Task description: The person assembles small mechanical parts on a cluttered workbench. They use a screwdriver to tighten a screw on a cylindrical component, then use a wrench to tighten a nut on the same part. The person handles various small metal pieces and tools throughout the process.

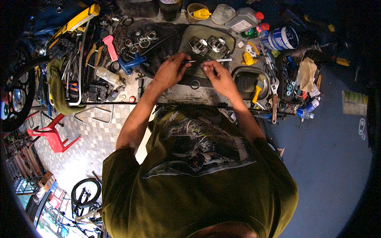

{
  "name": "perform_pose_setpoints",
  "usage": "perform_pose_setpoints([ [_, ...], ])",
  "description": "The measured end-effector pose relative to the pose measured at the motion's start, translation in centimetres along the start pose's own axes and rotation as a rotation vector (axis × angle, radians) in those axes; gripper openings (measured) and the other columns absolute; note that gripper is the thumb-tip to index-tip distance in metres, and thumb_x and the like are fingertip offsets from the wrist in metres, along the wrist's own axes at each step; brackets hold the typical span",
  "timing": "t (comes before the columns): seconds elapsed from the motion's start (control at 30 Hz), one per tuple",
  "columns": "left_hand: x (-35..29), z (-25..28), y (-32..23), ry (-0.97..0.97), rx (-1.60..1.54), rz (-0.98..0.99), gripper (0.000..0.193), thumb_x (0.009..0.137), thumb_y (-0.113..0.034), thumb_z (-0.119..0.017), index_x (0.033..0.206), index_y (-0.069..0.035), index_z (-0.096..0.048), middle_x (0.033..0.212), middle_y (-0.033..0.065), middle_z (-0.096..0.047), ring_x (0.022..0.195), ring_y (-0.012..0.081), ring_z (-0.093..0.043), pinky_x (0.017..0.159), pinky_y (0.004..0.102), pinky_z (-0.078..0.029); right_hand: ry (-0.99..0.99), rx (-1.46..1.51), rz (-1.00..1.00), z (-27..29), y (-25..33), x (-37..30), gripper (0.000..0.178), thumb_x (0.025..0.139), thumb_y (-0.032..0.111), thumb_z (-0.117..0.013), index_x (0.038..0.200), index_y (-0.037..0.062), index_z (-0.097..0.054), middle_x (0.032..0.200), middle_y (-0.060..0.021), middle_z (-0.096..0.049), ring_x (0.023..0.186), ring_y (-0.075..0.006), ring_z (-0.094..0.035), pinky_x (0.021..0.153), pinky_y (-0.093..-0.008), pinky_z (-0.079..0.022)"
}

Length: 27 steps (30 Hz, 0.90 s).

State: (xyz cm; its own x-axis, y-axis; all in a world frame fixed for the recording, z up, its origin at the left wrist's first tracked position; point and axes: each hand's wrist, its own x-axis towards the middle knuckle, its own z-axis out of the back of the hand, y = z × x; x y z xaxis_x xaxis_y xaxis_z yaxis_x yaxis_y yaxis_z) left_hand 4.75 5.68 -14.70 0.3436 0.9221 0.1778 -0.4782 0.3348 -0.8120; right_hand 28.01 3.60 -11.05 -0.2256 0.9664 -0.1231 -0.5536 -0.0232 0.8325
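My left hand (pixel 170 73) is closed in a pinch on a slim dark rod with a bright tip (pixel 189 61), held above the workbench mat. Close beside it, my right hand (pixel 219 78) has thumb and forefinger pressed together; a tiny part seems to be between them, too small to name. Two metal bicycle pedals (pixel 199 47) lie on the mat (pixel 190 33) just beyond my fingers. A pale thin stick (pixel 224 60) rests behind my right hand. Nearer to me, a dark ring (pixel 195 84) lies between my wrists.
Left of the mat are metal rings (pixel 147 36), a blue-handled tool (pixel 133 63), a pink-handled tool (pixel 110 47) and a grimy bottle (pixel 109 76). On the right stand a metal tray (pixel 241 73) with a yellow-handled brush (pixel 258 89), an adjustable wrench (pixel 274 95) and a blue-white tub (pixel 282 38).
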Motion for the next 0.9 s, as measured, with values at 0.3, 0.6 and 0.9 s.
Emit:
perform_pose_setpoints([
  [0.3, 0.1, 0.2, -1.5, -0.061, -0.054, 0.010, 0.023, 0.096, -0.015, -0.066, 0.114, -0.004, -0.060, 0.111, 0.0167, -0.067, 0.108, 0.0403, -0.064, 0.089, 0.0460, -0.051, 0.060, 0.683, -0.308, -3.5, -0.6, 0.5, 0.018, 0.105, 0.024, -0.060, 0.113, 0.0073, -0.060, 0.084, -0.0004, -0.059, 0.069, -0.0075, -0.051, 0.056, -0.0251, -0.041],
  [0.6, -0.1, 0.1, -1.8, -0.081, 0.053, -0.005, 0.022, 0.095, -0.012, -0.064, 0.115, -0.004, -0.059, 0.112, 0.0174, -0.067, 0.107, 0.0413, -0.063, 0.088, 0.0483, -0.050, 0.035, 0.964, -0.364, -4.6, 0.3, 0.4, 0.016, 0.106, 0.026, -0.059, 0.112, 0.0117, -0.059, 0.079, 0.0022, -0.053, 0.063, -0.0068, -0.047, 0.052, -0.0235, -0.040],
  [0.9, -0.2, 0.1, -2.0, -0.071, -0.048, 0.006, 0.024, 0.097, -0.013, -0.064, 0.117, -0.003, -0.057, 0.111, 0.0192, -0.067, 0.108, 0.0425, -0.063, 0.089, 0.0474, -0.051, -0.056, 0.805, -0.315, -4.9, 0.5, 0.5, 0.021, 0.105, 0.027, -0.060, 0.117, 0.0095, -0.058, 0.079, 0.0011, -0.055, 0.062, -0.0068, -0.048, 0.051, -0.0244, -0.040],
])
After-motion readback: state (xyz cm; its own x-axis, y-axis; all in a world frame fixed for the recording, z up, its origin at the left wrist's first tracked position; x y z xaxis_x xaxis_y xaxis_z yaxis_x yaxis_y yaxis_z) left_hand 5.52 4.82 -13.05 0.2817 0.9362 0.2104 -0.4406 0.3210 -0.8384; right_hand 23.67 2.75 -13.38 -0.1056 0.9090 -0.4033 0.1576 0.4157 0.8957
